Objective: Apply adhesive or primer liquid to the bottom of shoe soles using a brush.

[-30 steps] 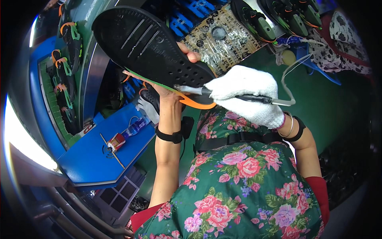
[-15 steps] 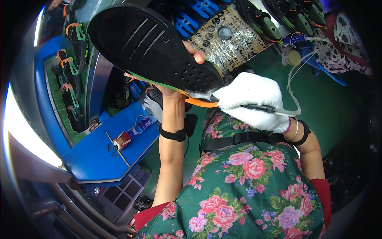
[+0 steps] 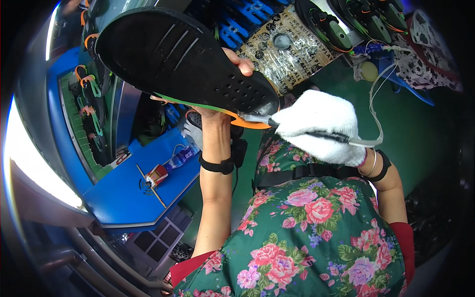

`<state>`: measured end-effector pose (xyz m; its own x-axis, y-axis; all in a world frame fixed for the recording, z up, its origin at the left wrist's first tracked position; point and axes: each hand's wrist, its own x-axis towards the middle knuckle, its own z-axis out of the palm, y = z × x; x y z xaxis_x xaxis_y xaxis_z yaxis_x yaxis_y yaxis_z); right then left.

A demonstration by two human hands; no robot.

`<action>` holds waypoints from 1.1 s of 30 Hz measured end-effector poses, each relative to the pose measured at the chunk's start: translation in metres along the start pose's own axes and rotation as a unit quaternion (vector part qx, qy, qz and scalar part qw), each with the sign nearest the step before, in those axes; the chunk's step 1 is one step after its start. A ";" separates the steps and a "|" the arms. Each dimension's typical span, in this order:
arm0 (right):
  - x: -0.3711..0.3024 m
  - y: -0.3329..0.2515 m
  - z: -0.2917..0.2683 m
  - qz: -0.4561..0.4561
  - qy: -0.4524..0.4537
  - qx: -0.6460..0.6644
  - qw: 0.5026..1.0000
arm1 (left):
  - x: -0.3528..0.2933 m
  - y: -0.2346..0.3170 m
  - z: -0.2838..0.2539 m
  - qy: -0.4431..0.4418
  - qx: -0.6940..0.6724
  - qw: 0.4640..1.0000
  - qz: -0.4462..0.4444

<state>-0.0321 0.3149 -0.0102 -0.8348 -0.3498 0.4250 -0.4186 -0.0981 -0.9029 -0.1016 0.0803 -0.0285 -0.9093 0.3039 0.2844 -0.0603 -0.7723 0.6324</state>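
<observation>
The room has a green floor [image 3: 341,81], and in the head view a blue tabletop [image 3: 118,198] reaches in from the left, carrying a bottle [image 3: 182,156], a crumpled red packet [image 3: 157,175] and a thin stick [image 3: 159,198]. Beyond it, shoes with orange and green straps [image 3: 89,81] lie along a green strip; at the top are a tape-wrapped board [image 3: 297,37] and more dark shoes [image 3: 336,34]. The black shoe [image 3: 183,64] is up in the air in front of the person, tilted, its wide grooved end to the upper left and its narrow, holed end to the right. The bare left hand [image 3: 210,114] grips it from beneath and behind, fingertips curled over the far edge. The gloved right hand [image 3: 319,126] is closed around a slim brush [image 3: 255,118] with a pale hose [image 3: 375,121] trailing from its handle; the tip meets the near edge, beside the orange strip [image 3: 255,124]. The work on this shoe looks under way, not finished: a glossy patch shows at the narrow end, perhaps wet, while how much of the edge is done or left cannot be told.
</observation>
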 end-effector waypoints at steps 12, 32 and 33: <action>-0.005 -0.011 0.011 -0.094 -0.003 -0.059 0.994 | -0.001 0.001 -0.002 0.012 -0.004 0.998 -0.054; -0.008 -0.009 0.001 -0.001 0.031 -0.010 0.999 | -0.008 -0.002 -0.013 0.064 0.020 0.994 -0.090; -0.009 -0.008 0.001 0.007 0.029 -0.011 0.999 | -0.007 -0.001 -0.010 0.048 0.032 0.995 -0.080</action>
<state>-0.0209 0.3183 -0.0070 -0.8595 -0.2968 0.4161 -0.4141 -0.0725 -0.9073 -0.0990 0.0735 -0.0380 -0.9254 0.3634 0.1072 -0.1847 -0.6796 0.7099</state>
